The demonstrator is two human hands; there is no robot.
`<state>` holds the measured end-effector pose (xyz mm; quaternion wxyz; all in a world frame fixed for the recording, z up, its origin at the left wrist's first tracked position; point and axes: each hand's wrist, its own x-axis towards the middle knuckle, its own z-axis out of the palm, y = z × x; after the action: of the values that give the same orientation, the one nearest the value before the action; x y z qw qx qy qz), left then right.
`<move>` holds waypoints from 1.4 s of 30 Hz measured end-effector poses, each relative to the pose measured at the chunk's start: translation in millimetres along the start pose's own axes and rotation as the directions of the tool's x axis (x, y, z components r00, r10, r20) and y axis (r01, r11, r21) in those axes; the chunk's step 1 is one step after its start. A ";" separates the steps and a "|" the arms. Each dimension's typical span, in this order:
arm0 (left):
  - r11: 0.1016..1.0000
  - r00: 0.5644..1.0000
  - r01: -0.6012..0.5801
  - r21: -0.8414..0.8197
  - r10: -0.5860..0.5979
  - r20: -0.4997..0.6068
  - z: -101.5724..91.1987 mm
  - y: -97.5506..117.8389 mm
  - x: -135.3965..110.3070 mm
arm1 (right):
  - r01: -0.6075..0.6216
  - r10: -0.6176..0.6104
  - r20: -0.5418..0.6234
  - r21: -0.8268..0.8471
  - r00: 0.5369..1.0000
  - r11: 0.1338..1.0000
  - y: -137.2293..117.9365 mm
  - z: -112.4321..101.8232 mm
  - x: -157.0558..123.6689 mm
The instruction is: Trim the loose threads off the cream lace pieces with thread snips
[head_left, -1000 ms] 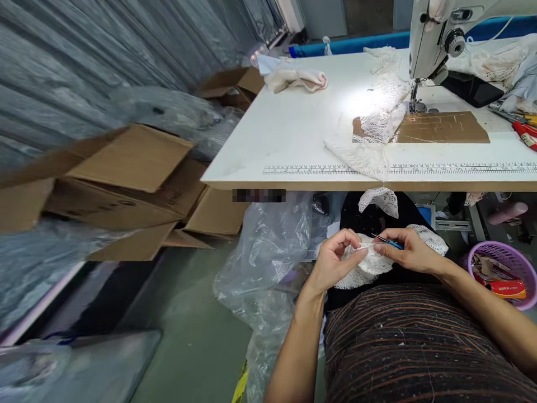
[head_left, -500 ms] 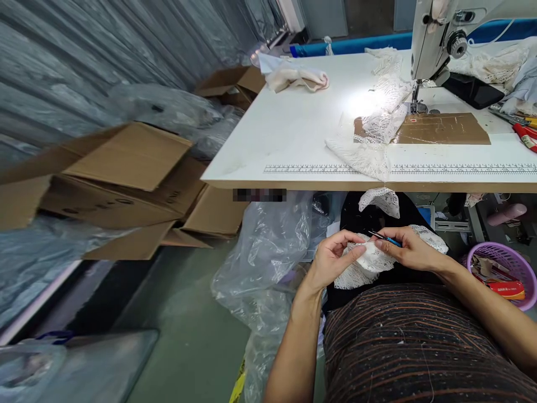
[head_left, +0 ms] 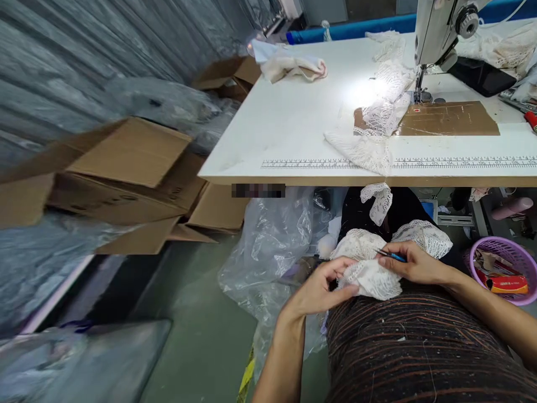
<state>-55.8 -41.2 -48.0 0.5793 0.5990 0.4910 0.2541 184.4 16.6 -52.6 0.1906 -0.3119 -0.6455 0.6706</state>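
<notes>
Near the bottom middle of the frame, a bunch of white lace point(head_left: 371, 279) sits on the person's lap, mostly between the two hands. The left hand point(head_left: 319, 288) is at the left edge of the lace. Its thumb and first finger are a little apart, and their tips touch the cloth. I cannot tell if they pinch it tight. The right hand point(head_left: 419, 265) is at the lace's upper right side. It holds a small blue tool point(head_left: 395, 257) between thumb and fingers, and the tool's thin dark tip points left, over the lace. More lace point(head_left: 425, 238) lies on the lap just above the right hand. Higher up, a lace strip point(head_left: 388, 89) lies on the white table point(head_left: 293, 129), and a bit of lace point(head_left: 381, 204) hangs below the front edge. The sewing machine point(head_left: 438, 33) is at the upper right. A purple basket point(head_left: 514, 253) is at the lower right.
</notes>
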 end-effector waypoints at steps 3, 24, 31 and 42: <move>0.996 0.970 0.061 -0.064 -0.075 -0.230 -7.5 -21.9 12.7 | -0.051 0.045 -0.176 -0.031 0.983 0.998 18.3 -1.7 24.7; 0.898 0.937 -0.217 0.383 0.302 -0.178 23.2 -58.2 38.9 | -0.443 0.490 -0.294 0.212 0.821 0.871 38.4 -8.5 78.6; 0.996 0.974 -0.071 0.054 0.081 -0.213 6.8 -58.7 35.6 | -0.441 0.530 -0.272 0.327 0.803 0.836 25.5 -15.5 66.8; 0.996 0.973 -0.090 -0.007 0.087 -0.214 10.7 -52.1 34.5 | -0.484 0.543 -0.220 0.270 0.811 0.832 14.5 -11.8 66.0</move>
<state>-48.3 -23.5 -108.5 0.5165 0.5847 0.5208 0.3465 146.0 67.5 -77.9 0.1237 -0.5482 -0.4306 0.7063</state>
